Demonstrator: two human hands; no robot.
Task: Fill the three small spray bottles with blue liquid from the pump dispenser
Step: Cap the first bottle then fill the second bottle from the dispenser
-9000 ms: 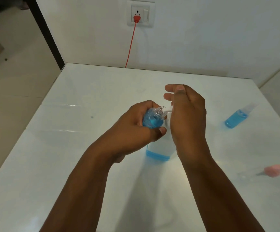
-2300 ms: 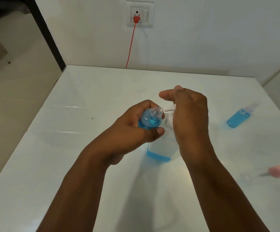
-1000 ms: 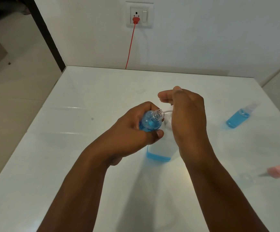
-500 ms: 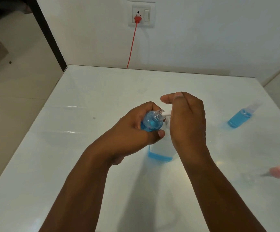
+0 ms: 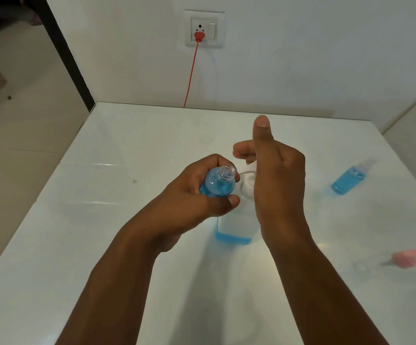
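Open small spray bottle (image 5: 218, 186), mostly full of blue, tilted at the pump dispenser (image 5: 237, 227) spout, gripped in the left hand (image 5: 197, 195). Right hand (image 5: 276, 175) over the dispenser's pump, thumb raised, fingers curled; contact hidden. Filled bottle (image 5: 346, 180) and pink-capped bottle (image 5: 401, 260) right of the dispenser on the table (image 5: 102, 245).

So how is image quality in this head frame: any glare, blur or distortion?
Head view: soft, dim lighting; streaks of glare on the glossy table; wide-angle bending at the edges; the pink pump cap at the right looks smeared; the hand-held bottle is sharp.
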